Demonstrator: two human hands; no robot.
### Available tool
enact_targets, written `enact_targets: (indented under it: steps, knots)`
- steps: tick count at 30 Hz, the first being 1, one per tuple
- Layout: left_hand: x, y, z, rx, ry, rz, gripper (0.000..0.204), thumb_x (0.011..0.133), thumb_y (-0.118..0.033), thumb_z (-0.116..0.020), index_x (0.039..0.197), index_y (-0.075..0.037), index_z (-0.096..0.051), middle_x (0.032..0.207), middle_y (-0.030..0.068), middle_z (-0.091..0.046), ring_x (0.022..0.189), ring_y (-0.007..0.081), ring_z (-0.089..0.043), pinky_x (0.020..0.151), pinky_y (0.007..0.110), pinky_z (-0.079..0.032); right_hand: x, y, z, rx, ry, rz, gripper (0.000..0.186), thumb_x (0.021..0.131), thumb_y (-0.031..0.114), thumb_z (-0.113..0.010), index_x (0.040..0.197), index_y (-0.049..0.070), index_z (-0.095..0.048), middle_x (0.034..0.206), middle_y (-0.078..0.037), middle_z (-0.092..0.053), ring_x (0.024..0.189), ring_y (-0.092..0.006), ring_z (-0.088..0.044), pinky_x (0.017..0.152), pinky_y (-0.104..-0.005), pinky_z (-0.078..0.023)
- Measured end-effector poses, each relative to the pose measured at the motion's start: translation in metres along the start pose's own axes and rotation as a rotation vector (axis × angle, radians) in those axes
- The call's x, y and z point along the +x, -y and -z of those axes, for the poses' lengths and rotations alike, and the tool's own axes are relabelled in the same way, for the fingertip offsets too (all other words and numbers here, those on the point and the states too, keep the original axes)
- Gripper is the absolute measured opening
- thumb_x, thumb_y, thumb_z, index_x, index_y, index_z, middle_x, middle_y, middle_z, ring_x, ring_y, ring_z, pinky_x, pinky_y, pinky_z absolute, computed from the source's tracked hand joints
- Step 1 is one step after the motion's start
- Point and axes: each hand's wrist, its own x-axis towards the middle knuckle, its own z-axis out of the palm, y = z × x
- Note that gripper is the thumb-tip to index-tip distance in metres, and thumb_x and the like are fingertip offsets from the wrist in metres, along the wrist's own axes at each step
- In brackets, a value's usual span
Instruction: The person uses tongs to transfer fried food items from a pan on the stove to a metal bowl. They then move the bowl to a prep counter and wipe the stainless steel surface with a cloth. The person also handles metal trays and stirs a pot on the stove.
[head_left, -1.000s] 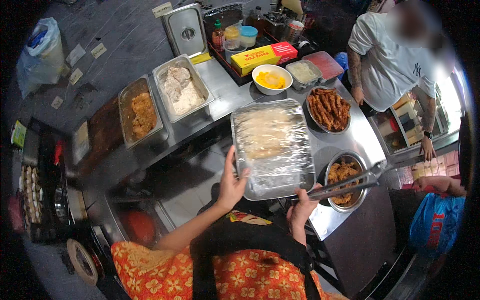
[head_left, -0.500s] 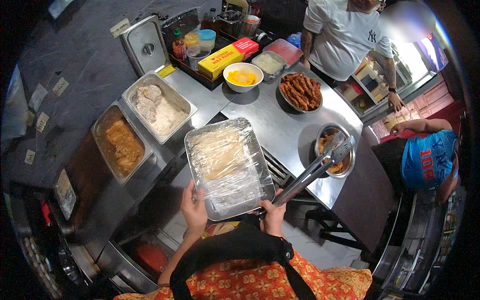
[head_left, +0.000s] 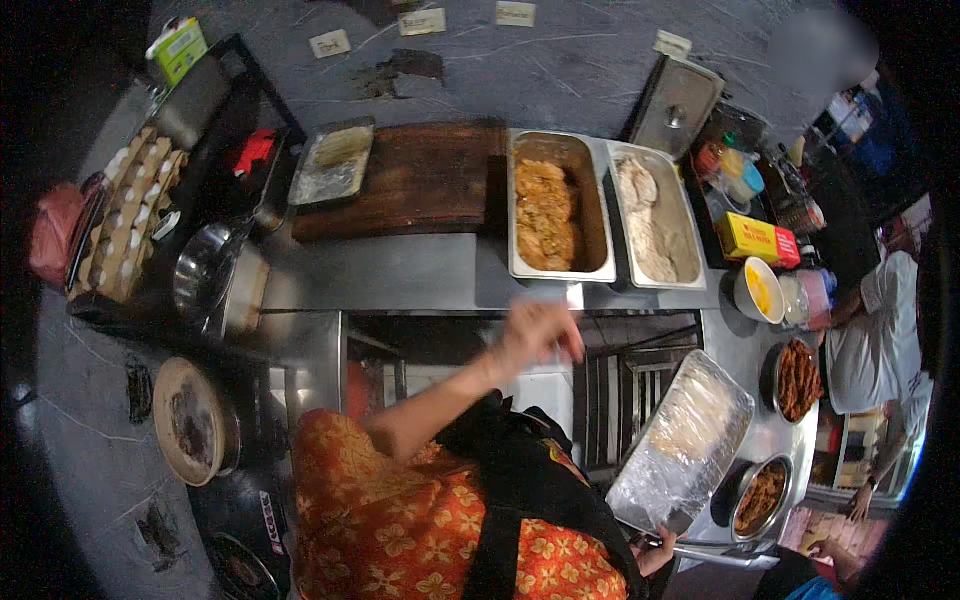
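My left hand (head_left: 541,332), smeared by motion, is in the air in front of the steel counter, just below the pan of orange-brown marinated meat (head_left: 545,225). Nothing shows in it, but its fingers are too blurred to read. To the right, a shallow metal tray (head_left: 735,412) covered in clear plastic wrap is tilted, something pale beneath the film. My right hand (head_left: 655,552) is closed at its lower corner, gripping that edge and a pair of metal tongs (head_left: 725,552). Beside the marinated meat stands a pan of white flour with coated pieces (head_left: 652,220).
A wooden board (head_left: 425,180) bears a wrapped tray (head_left: 335,163). Egg cartons (head_left: 125,220) and a metal bowl (head_left: 205,265) stand left. At right are a yellow bowl (head_left: 760,290), fried pieces (head_left: 798,380), another bowl of fried food (head_left: 760,500), and a person in white (head_left: 880,335).
My view has swung left, bringing the board and eggs in. My left hand has let go of the tray and moved away leftward. The tray stays in my right hand with the tongs.
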Motion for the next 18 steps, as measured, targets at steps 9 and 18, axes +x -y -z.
enact_targets:
  steps: [9, 18]
  knots:
    - [0.058, 0.063, 0.397, -0.167, -1.651, 0.063, 0.060, 0.090, -0.034, -0.050, 0.126, 0.009, -0.027, 0.112, 0.0217, -0.049, 0.090, 0.0298, -0.058, 0.058, 0.034, -0.058, 0.052, 0.012, 0.024, -0.071, 0.068, -0.330, 0.026, 0.071, 0.027, -0.062, 0.083, 0.007, -0.049, 0.067, -0.006, -0.053, 0.055, -0.0187, -0.056, 0.037, -0.0267, -0.043]
    - [0.051, 0.083, 0.459, -0.417, -1.406, 0.006, 0.073, 0.084, -0.003, -0.049, 0.138, -0.006, 0.000, 0.130, 0.0205, -0.034, 0.107, 0.0360, -0.048, 0.068, 0.046, -0.058, -0.034, 0.014, -0.016, -0.052, 0.075, 0.168, 0.019, 0.073, 0.015, -0.060, 0.084, 0.000, -0.058, 0.074, -0.013, -0.060, 0.059, -0.0207, -0.057, 0.047, -0.0275, -0.044]
